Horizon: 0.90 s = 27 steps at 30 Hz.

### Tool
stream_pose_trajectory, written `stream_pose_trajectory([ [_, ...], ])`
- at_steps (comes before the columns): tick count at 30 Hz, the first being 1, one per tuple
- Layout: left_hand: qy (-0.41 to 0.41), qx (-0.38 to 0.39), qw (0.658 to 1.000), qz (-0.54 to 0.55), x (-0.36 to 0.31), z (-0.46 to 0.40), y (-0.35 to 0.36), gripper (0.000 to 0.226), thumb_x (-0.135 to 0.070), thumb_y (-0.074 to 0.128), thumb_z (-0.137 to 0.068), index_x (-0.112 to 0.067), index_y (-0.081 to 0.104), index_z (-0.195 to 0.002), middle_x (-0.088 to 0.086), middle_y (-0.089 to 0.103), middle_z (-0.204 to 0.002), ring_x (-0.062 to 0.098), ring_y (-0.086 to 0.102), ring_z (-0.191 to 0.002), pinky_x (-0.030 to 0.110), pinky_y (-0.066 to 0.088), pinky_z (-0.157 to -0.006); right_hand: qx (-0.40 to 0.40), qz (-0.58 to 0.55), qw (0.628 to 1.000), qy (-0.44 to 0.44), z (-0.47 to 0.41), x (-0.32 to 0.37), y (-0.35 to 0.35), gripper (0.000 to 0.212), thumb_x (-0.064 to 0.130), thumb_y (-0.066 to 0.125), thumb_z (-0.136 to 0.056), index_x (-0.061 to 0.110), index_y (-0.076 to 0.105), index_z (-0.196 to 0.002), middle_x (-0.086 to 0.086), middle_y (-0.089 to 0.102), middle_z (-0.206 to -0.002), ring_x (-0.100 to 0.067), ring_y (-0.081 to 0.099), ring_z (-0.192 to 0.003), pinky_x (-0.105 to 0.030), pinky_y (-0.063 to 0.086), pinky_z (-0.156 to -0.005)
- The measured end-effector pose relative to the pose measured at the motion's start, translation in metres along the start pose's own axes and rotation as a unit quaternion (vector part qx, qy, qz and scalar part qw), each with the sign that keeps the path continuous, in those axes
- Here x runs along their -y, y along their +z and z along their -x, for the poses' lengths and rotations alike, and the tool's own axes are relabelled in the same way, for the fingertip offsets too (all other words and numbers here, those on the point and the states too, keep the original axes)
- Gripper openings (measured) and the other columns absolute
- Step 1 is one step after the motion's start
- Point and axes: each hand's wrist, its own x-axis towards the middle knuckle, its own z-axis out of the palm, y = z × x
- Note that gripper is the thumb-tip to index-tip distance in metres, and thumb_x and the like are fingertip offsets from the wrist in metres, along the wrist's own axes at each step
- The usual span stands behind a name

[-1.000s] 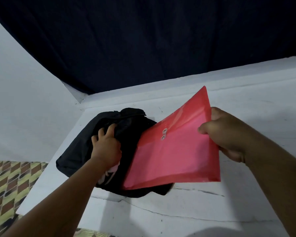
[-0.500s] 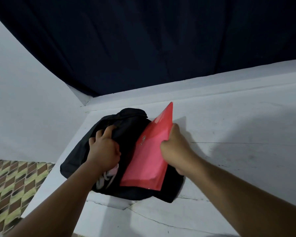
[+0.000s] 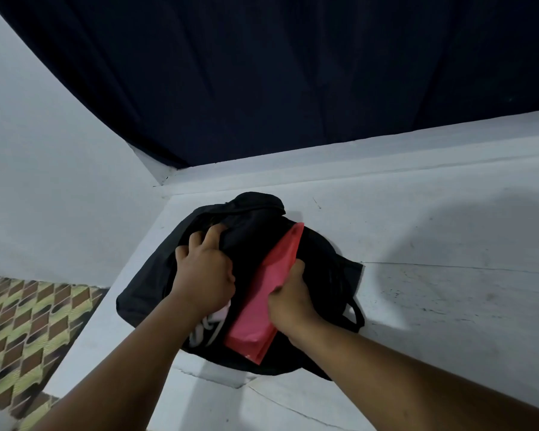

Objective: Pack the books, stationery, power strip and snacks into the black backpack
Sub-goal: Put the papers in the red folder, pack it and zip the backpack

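The black backpack lies open on a white surface near its left corner. My left hand grips the black fabric at the left side of the opening. My right hand holds a red plastic document folder, which stands almost edge-on and is partly down inside the backpack's opening. Its far corner and near bottom corner stick out. White cord and a pale item show inside the bag under my left wrist. A black strap loops out at the right.
A dark blue curtain hangs behind the white surface. A white wall stands to the left. A patterned green and brown mat covers the floor at the lower left. Cracks run across the surface near its front.
My right hand has swung the red folder from flat and facing me to nearly edge-on, and pushed it lower into the backpack's opening. My left hand kept its grip on the bag.
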Motion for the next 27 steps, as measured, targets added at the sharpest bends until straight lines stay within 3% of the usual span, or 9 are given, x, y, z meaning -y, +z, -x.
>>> stream_pose_trajectory([
  [9, 0.074, 0.027, 0.99, -0.12, -0.024, 0.002, 0.028, 0.03, -0.04, 0.053, -0.086, -0.027, 0.074, -0.103, 0.005, 0.012, -0.16, 0.037, 0.027, -0.129, 0.049, 0.024, -0.104, 0.024, 0.023, 0.999, 0.007, -0.015, -0.029, -0.023, 0.051, 0.006, 0.048, -0.093, 0.025, 0.035, -0.138, 0.004, 0.06, -0.119, -0.013, 0.06, -0.105, -0.035, 0.051, -0.097],
  [12, 0.122, -0.024, 0.992, 0.0, -0.034, 0.009, 0.027, 0.04, -0.052, 0.04, -0.077, -0.033, 0.074, -0.085, 0.004, 0.043, -0.151, 0.035, 0.045, -0.122, 0.048, 0.031, -0.101, 0.024, 0.009, 1.0, -0.008, -0.008, -0.036, -0.035, 0.044, 0.011, 0.052, -0.096, 0.033, 0.041, -0.133, 0.009, 0.067, -0.112, -0.008, 0.066, -0.099, -0.036, 0.056, -0.092],
  [14, 0.19, -0.098, 0.959, 0.184, -0.033, 0.011, 0.013, 0.028, -0.04, 0.048, -0.084, -0.032, 0.075, -0.085, -0.003, 0.063, -0.131, 0.021, 0.057, -0.115, 0.038, 0.043, -0.1, -0.007, -0.003, 0.999, -0.032, -0.002, -0.039, -0.039, 0.051, 0.022, 0.056, -0.094, 0.035, 0.037, -0.14, 0.012, 0.066, -0.118, -0.007, 0.067, -0.102, -0.04, 0.057, -0.092],
  [16, 0.26, -0.162, 0.885, 0.35, -0.029, 0.012, -0.009, 0.019, -0.015, 0.06, -0.091, -0.02, 0.077, -0.097, -0.006, 0.07, -0.113, 0.006, 0.062, -0.109, 0.026, 0.049, -0.096, -0.063, -0.02, 0.996, -0.063, 0.003, -0.038, -0.043, 0.057, 0.034, 0.058, -0.094, 0.035, 0.032, -0.145, 0.015, 0.062, -0.124, -0.009, 0.067, -0.105, -0.042, 0.057, -0.09],
  [19, 0.285, -0.269, 0.828, 0.402, -0.012, 0.011, -0.027, 0.026, -0.002, 0.057, -0.092, -0.013, 0.074, -0.108, -0.01, 0.07, -0.109, 0.008, 0.064, -0.108, 0.021, 0.047, -0.096, -0.146, -0.057, 0.983, -0.1, 0.014, -0.022, -0.053, 0.032, 0.026, 0.051, -0.102, 0.032, 0.047, -0.133, 0.014, 0.064, -0.117, -0.009, 0.068, -0.1, -0.032, 0.058, -0.086],
  [22, 0.201, -0.254, 0.85, 0.415, 0.015, -0.004, -0.004, 0.032, -0.004, 0.053, -0.094, -0.024, 0.07, -0.114, -0.017, 0.065, -0.116, 0.007, 0.058, -0.115, 0.029, 0.044, -0.104, -0.175, -0.116, 0.972, -0.108, 0.029, -0.008, -0.058, 0.02, 0.03, 0.049, -0.102, 0.035, 0.056, -0.12, 0.011, 0.071, -0.104, -0.01, 0.071, -0.089, -0.032, 0.058, -0.081],
  [24, 0.121, -0.147, 0.888, 0.418, 0.025, -0.011, 0.015, 0.029, -0.017, 0.054, -0.1, -0.035, 0.064, -0.119, -0.013, 0.06, -0.132, 0.014, 0.05, -0.131, 0.042, 0.037, -0.113, -0.179, -0.118, 0.972, -0.093, 0.038, -0.003, -0.054, 0.019, 0.033, 0.047, -0.103, 0.034, 0.058, -0.118, 0.005, 0.071, -0.106, -0.014, 0.072, -0.086, -0.035, 0.059, -0.078],
  [26, 0.096, -0.016, 0.95, 0.296, 0.023, -0.005, 0.037, 0.032, -0.053, 0.046, -0.098, -0.048, 0.056, -0.129, -0.011, 0.036, -0.158, 0.024, 0.016, -0.153, 0.05, 0.012, -0.124, -0.17, -0.124, 0.975, -0.077, 0.047, -0.001, -0.048, 0.019, 0.039, 0.048, -0.102, 0.033, 0.06, -0.115, 0.001, 0.069, -0.108, -0.017, 0.072, -0.086, -0.035, 0.06, -0.074],
  [27, 0.123, 0.02, 0.968, 0.218, 0.019, 0.001, 0.05, 0.05, -0.071, 0.034, -0.092, -0.051, 0.051, -0.134, -0.011, 0.018, -0.165, 0.028, -0.006, -0.155, 0.051, -0.002, -0.123, -0.162, -0.131, 0.976, -0.068, 0.052, -0.001, -0.045, 0.022, 0.044, 0.05, -0.1, 0.034, 0.06, -0.116, 0.001, 0.068, -0.109, -0.018, 0.072, -0.088, -0.037, 0.061, -0.073],
])
